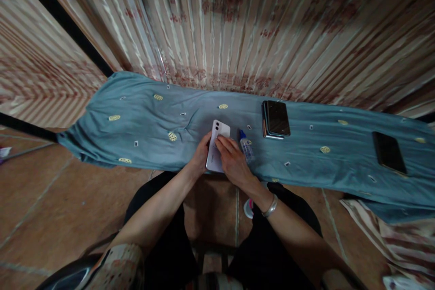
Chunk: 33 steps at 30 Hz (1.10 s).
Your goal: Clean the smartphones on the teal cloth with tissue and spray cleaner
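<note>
A white phone [217,147] lies back-up on the teal cloth [142,131], its camera end away from me. My left hand [201,156] grips its left edge. My right hand [231,158] rests on its back with the fingers pressed together, and a pale wipe or small cloth seems to lie under the fingertips. A small clear bottle [246,145] with a blue cap lies just right of my right hand. A silver bangle [271,206] sits on my right wrist.
A stack of dark phones [276,119] lies on the cloth to the right, and a single black phone [389,152] farther right. Striped curtain fabric [238,22] hangs behind. Brown tiled floor [68,199] spreads below the cloth's front edge.
</note>
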Each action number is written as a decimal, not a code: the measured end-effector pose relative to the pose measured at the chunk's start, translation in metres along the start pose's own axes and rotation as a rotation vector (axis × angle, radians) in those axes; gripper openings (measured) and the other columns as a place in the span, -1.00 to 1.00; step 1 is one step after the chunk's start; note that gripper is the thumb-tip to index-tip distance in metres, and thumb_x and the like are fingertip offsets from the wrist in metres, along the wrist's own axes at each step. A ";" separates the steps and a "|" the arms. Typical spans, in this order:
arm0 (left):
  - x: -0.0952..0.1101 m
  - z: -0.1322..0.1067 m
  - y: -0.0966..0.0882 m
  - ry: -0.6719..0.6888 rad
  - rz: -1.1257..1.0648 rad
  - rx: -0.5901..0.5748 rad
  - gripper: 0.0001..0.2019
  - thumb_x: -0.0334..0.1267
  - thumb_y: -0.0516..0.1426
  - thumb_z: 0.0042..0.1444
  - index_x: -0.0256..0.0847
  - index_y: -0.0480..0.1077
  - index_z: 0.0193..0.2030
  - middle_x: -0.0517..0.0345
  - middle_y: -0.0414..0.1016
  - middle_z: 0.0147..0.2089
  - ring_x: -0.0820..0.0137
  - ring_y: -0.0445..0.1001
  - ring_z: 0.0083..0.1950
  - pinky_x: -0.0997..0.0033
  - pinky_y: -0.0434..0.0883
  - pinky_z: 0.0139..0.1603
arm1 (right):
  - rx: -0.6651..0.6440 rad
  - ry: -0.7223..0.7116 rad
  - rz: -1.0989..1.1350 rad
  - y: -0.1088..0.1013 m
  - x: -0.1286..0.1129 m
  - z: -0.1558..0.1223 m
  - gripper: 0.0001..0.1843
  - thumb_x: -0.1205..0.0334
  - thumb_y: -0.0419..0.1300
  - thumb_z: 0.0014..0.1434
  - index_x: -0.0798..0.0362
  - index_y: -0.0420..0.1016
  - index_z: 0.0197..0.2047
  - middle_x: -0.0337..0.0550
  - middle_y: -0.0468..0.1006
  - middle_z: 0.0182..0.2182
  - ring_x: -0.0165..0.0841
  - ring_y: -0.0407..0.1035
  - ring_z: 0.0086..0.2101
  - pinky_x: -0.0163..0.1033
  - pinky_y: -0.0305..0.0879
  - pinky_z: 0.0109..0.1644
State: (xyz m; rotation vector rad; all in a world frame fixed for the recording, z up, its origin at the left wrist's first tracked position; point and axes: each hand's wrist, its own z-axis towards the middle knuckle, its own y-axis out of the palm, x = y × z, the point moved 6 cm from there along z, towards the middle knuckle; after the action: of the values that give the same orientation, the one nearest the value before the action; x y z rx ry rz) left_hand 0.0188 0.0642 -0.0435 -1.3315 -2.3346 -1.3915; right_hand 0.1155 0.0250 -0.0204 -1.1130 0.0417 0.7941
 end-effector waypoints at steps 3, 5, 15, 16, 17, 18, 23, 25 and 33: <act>-0.007 -0.004 -0.001 -0.042 -0.037 0.084 -0.62 -0.19 0.02 0.45 -0.34 0.61 0.08 0.04 0.70 -0.34 0.25 0.72 -0.21 0.39 0.62 -0.13 | -0.002 -0.028 0.018 -0.001 -0.005 -0.002 -0.39 0.51 -0.03 0.41 0.15 0.47 0.43 0.17 0.55 0.33 -0.08 0.41 0.33 0.19 0.38 0.49; -0.009 -0.006 0.001 -0.023 -0.063 0.099 -0.66 -0.23 0.05 0.42 -0.30 0.61 0.09 0.06 0.72 -0.29 0.25 0.72 -0.17 0.36 0.64 -0.07 | -0.001 -0.029 0.027 -0.002 -0.004 0.000 -0.38 0.52 -0.03 0.40 0.15 0.44 0.45 0.18 0.54 0.34 -0.08 0.40 0.35 0.20 0.39 0.48; -0.011 -0.006 0.006 0.025 -0.123 0.093 -0.65 -0.31 0.03 0.46 -0.36 0.55 0.19 0.03 0.75 -0.15 0.30 0.72 -0.04 0.39 0.60 0.10 | 0.057 -0.001 0.015 -0.002 0.005 0.008 -0.39 0.53 -0.04 0.40 0.17 0.45 0.44 0.17 0.53 0.36 -0.11 0.35 0.39 0.17 0.34 0.51; -0.012 -0.007 0.007 0.025 -0.113 0.088 -0.64 -0.31 0.01 0.47 -0.36 0.56 0.19 0.03 0.75 -0.17 0.29 0.72 -0.04 0.38 0.61 0.10 | 0.069 0.005 0.007 -0.003 0.007 0.009 -0.39 0.53 -0.04 0.40 0.17 0.46 0.44 0.17 0.53 0.36 -0.11 0.35 0.39 0.17 0.34 0.51; -0.014 -0.008 0.008 0.022 -0.097 0.076 -0.64 -0.30 0.00 0.48 -0.36 0.56 0.19 0.04 0.75 -0.18 0.28 0.73 -0.04 0.36 0.61 0.09 | 0.079 0.016 0.001 -0.004 0.010 0.011 -0.38 0.53 -0.04 0.40 0.18 0.46 0.44 0.17 0.53 0.36 -0.11 0.35 0.39 0.18 0.34 0.51; -0.016 -0.009 0.009 0.012 -0.077 0.063 -0.64 -0.30 0.01 0.47 -0.34 0.57 0.18 0.04 0.75 -0.18 0.26 0.73 -0.05 0.35 0.62 0.07 | 0.088 0.030 -0.004 -0.006 0.013 0.012 -0.38 0.52 -0.03 0.39 0.17 0.46 0.44 0.17 0.53 0.36 -0.10 0.36 0.38 0.19 0.34 0.51; -0.021 -0.011 0.012 -0.018 -0.031 0.017 -0.65 -0.23 0.08 0.43 -0.28 0.59 0.20 0.02 0.77 -0.13 0.16 0.74 -0.04 0.26 0.64 0.03 | 0.114 0.079 -0.012 -0.011 0.023 0.017 -0.38 0.50 0.01 0.37 0.17 0.47 0.44 0.18 0.54 0.35 -0.05 0.41 0.33 0.23 0.34 0.50; -0.018 -0.011 0.015 -0.018 -0.058 0.017 -0.60 -0.15 0.03 0.48 -0.28 0.57 0.23 -0.02 0.77 -0.13 0.17 0.74 -0.01 0.27 0.63 0.05 | 0.118 0.061 -0.002 -0.010 0.020 0.016 -0.38 0.50 -0.01 0.38 0.17 0.46 0.44 0.18 0.53 0.36 -0.07 0.40 0.34 0.21 0.34 0.50; -0.001 -0.018 0.017 -0.048 -0.086 0.070 -0.47 0.06 -0.07 0.52 -0.22 0.54 0.26 -0.07 0.75 -0.18 0.08 0.74 -0.01 0.23 0.66 0.00 | 0.003 -0.020 0.071 0.000 -0.013 0.005 -0.34 0.52 -0.03 0.38 0.11 0.40 0.49 0.14 0.52 0.37 -0.09 0.37 0.36 0.20 0.36 0.50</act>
State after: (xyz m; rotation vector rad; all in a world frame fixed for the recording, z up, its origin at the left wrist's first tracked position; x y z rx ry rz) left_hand 0.0261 0.0533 -0.0221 -1.2729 -2.4751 -1.3008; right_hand 0.1046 0.0223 -0.0123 -1.1056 0.0655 0.8683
